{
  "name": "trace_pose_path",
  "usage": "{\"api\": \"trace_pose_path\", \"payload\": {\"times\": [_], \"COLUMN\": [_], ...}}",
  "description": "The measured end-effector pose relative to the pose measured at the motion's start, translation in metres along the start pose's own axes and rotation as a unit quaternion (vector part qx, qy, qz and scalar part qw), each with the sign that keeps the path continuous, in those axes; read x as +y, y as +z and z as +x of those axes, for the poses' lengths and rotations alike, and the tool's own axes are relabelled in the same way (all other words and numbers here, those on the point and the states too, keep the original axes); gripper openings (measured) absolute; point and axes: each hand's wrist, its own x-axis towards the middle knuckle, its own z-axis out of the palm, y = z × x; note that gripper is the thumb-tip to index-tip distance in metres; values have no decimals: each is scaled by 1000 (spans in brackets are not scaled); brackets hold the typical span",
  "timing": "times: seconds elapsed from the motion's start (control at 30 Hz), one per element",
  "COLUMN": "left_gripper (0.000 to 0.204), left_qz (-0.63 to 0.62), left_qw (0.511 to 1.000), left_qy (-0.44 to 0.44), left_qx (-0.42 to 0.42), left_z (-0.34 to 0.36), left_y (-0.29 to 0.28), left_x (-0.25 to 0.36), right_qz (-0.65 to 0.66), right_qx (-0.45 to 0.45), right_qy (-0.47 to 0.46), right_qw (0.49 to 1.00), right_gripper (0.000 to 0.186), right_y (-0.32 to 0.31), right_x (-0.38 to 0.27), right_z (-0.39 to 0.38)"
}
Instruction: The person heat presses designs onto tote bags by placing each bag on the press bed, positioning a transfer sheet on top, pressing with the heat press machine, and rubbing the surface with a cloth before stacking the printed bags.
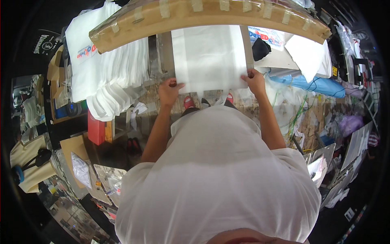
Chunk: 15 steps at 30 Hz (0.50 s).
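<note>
Head view: two hands pinching one white sheet by edges; one brown beam beyond.

From here, the sheet lies straight before the person, left fingers by its near left corner, right fingers by its near right — a beam crosses over its far end. Leftward, a fabric stack with a box nearer; rightward, a dark cloth.

Worn on the head, the fisheye camera looks steeply down and slightly forward, very near the shirt; the left hand and right hand lie farther off, the feet farther still.
</note>
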Motion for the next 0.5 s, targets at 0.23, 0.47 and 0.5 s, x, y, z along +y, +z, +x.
{"api": "trace_pose_path", "payload": {"times": [0.23, 0.47, 0.5], "left_gripper": [39, 39, 39], "left_qz": [22, 49, 49], "left_qw": [1000, 999, 999], "left_qy": [-10, 2, 3], "left_qx": [6, 17, 18], "left_z": [6, 9, 10], "left_y": [2, 3, 2], "left_x": [-2, 6, 8], "right_qz": [18, 13, 11], "right_qx": [3, 19, 12], "right_qy": [-7, -24, -20], "right_qw": [1000, 999, 1000], "right_gripper": [40, 37, 35], "right_y": [1, 0, -2], "right_x": [3, 3, 1], "right_z": [5, 13, 12]}}
